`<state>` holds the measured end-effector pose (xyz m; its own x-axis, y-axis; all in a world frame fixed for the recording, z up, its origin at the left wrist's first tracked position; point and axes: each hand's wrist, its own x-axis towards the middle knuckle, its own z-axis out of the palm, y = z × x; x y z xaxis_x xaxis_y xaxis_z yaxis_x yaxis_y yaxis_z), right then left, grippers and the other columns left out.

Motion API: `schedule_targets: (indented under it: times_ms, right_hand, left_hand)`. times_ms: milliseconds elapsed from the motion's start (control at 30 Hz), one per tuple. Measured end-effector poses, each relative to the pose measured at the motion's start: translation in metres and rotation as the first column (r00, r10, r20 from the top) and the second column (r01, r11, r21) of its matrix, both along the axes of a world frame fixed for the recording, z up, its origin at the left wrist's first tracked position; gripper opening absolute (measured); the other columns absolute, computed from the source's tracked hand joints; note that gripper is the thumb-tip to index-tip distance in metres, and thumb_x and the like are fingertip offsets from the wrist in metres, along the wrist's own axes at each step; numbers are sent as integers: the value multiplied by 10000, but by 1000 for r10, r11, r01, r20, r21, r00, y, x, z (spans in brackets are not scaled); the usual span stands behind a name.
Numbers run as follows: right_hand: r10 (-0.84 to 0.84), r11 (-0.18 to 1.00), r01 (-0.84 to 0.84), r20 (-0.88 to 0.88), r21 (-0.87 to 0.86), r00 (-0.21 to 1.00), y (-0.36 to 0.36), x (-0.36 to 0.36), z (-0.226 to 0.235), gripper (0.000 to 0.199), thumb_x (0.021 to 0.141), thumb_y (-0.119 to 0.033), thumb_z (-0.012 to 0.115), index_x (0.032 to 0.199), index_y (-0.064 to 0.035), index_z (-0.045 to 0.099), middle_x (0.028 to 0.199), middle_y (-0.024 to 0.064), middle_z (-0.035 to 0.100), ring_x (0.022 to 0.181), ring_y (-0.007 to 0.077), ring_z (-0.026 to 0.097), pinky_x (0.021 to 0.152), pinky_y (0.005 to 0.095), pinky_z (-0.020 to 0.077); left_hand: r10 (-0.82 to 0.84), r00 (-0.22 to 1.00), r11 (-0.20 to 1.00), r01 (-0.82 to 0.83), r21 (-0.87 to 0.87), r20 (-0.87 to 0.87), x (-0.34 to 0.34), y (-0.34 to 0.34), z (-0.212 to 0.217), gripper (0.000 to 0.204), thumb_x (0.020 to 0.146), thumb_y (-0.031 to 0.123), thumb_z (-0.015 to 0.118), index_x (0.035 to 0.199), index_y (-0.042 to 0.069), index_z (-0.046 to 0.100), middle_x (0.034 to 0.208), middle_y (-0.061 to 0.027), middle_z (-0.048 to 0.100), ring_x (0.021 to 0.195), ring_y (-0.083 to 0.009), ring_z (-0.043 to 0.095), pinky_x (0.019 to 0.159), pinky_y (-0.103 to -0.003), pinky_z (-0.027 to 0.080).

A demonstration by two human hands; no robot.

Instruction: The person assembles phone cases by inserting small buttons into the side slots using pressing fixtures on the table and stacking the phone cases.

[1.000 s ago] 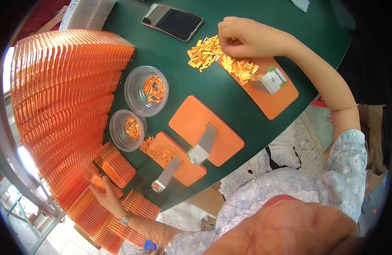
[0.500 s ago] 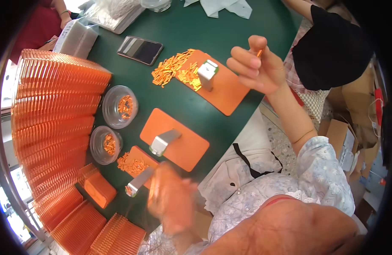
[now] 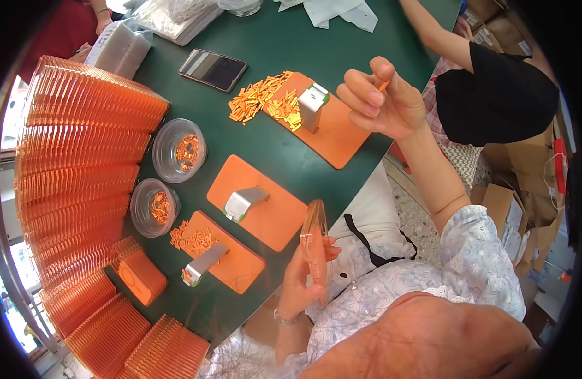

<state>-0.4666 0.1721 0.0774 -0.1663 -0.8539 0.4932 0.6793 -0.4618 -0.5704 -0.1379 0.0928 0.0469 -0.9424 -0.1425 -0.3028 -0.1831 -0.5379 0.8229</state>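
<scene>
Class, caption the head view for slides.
At a green table, left hand holds a flat orange part, right hand a small orange piece.

Bright glare at left, dark curved rim

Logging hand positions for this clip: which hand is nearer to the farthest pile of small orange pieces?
Right: the right hand is raised right of that pile, pinching a piece; the left hand is farther off, lower in the picture, holding an orange case.
</scene>
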Motion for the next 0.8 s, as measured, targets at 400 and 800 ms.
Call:
schedule_targets:
  times_ms: [400, 800]
  right_hand:
    - [-69, 611, 692, -845, 384, 530, -15, -22, 57, 136, 890, -139, 624, 843, -12, 635, 683, 24, 611, 600, 40, 541, 463, 188, 383]
    - [119, 772, 584, -960, 251, 255, -41, -36, 68, 210, 873, -211, 660, 799, -23, 602, 710, -9, 587, 626, 37, 518, 549, 194, 401]
  left_hand:
    - [-53, 994, 998, 55, 20, -100, -35, -3, -16, 1008, 729, 555, 733, 1431, -12, 283, 1328, -138, 467, 1168, -255, 542, 1023, -417, 411]
    - [-70, 995, 997, 73, 31, -67, -49, -4, -10, 987, 741, 552, 720, 1432, -5, 286, 1324, -134, 464, 1164, -248, 538, 1021, -411, 409]
